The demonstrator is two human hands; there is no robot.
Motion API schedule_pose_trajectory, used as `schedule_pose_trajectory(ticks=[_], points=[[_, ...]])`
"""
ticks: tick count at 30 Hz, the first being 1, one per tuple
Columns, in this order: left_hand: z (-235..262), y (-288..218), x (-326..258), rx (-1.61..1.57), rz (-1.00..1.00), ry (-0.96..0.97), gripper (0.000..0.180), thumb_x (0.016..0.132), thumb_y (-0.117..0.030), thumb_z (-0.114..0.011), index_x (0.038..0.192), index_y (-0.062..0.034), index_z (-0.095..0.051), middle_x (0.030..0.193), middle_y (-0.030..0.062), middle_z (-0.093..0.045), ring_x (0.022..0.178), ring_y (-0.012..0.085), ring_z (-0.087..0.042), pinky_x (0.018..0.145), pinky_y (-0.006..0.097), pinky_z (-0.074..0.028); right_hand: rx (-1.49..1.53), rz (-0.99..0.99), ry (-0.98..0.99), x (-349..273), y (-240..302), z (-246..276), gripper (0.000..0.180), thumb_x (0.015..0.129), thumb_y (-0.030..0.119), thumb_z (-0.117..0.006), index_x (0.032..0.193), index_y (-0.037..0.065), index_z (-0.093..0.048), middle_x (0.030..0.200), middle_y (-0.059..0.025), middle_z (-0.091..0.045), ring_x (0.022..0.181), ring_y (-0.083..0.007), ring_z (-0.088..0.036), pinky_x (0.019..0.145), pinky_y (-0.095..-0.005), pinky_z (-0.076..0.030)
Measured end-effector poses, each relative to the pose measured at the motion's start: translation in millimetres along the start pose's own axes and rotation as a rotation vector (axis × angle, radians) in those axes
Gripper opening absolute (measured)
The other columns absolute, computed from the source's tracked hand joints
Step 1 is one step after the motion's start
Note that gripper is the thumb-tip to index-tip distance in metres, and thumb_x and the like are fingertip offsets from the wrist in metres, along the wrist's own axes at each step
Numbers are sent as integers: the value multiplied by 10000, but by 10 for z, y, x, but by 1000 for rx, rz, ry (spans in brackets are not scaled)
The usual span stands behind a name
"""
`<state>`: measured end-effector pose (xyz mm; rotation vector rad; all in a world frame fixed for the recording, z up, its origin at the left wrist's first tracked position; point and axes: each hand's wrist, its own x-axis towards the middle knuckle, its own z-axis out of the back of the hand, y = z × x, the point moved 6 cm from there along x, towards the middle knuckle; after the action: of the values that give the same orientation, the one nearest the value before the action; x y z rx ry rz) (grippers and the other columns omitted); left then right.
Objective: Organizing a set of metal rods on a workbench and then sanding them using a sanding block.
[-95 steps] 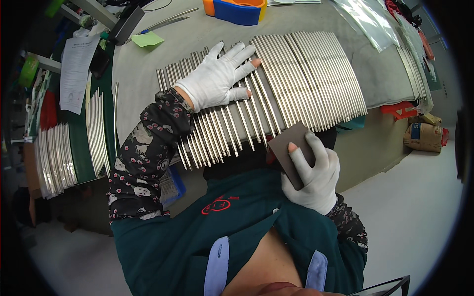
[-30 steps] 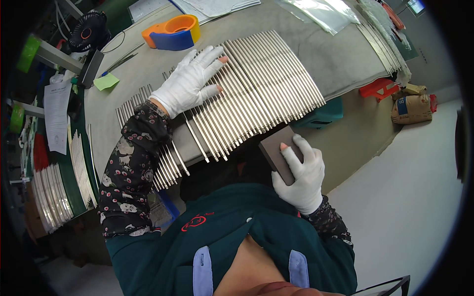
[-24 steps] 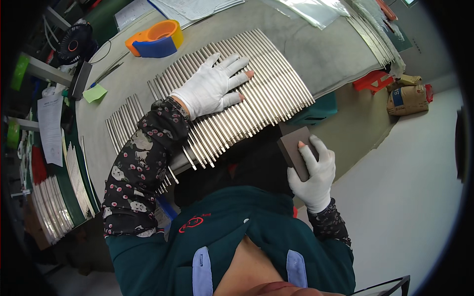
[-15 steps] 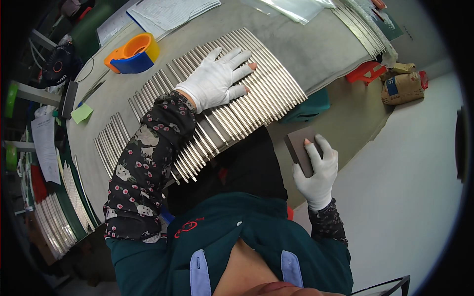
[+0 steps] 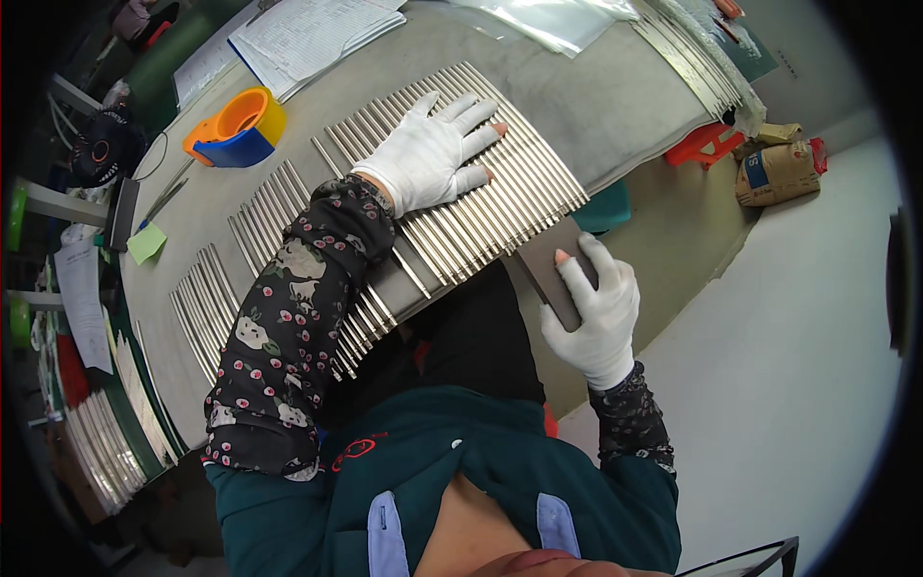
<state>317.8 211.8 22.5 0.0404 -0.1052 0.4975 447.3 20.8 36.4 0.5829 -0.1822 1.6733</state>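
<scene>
My left hand (image 5: 433, 154), in a white glove with some bare fingertips, lies flat with fingers spread over a row of thin silvery metal rods (image 5: 524, 163). The rods sit side by side on the grey table, split into a large group and smaller ones to the left. In my gloved right hand (image 5: 601, 322) is a grey-brown rectangular block (image 5: 558, 279), like a sanding block, gripped between thumb and fingers. Its upper end is close against the near ends of the rods at the table's right front edge; whether it touches them I cannot tell.
An orange and blue tape dispenser (image 5: 240, 130) stands at the table's left. Papers (image 5: 312, 38) and clear plastic bags (image 5: 553, 19) lie at the back. More metal strips (image 5: 687, 62) rest at the far right. A teal bin (image 5: 606, 207) and a paper sack (image 5: 781, 175) are below.
My right hand has moved left and forward, bringing the block up to the near rod ends. The left hand stays spread on the rods; the whole view has shifted slightly.
</scene>
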Motion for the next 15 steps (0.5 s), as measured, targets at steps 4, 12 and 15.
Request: schedule_pose_trajectory(ticks=[4, 12, 15], points=[[1, 8, 0, -10, 2, -23, 626, 930, -467, -468, 1422, -90, -381, 1512, 140, -310, 1396, 305, -288, 1129, 480, -218, 33, 22, -13, -63, -50, 43, 602, 560, 175, -745, 1141, 121, -602, 1260, -130, -502, 934, -286, -508, 802, -391, -438], [127, 122, -129, 26, 34, -254, 671, 939, -523, -430, 1441, -90, -328, 1519, 168, -260, 1393, 361, -273, 1132, 520, -211, 20, -25, -15, -235, -67, 125, 564, 587, 147, -714, 1138, 92, -608, 1271, -151, -495, 949, -306, -503, 824, -407, -447], [344, 261, -590, -102, -84, -290, 675, 962, -552, -347, 1457, -94, -303, 1515, 191, -258, 1372, 390, -301, 1111, 519, -255, 2, -66, -15, -334, -117, 132, 561, 595, 119, -717, 1143, 89, -606, 1272, -152, -498, 969, -317, -506, 837, -409, -448]])
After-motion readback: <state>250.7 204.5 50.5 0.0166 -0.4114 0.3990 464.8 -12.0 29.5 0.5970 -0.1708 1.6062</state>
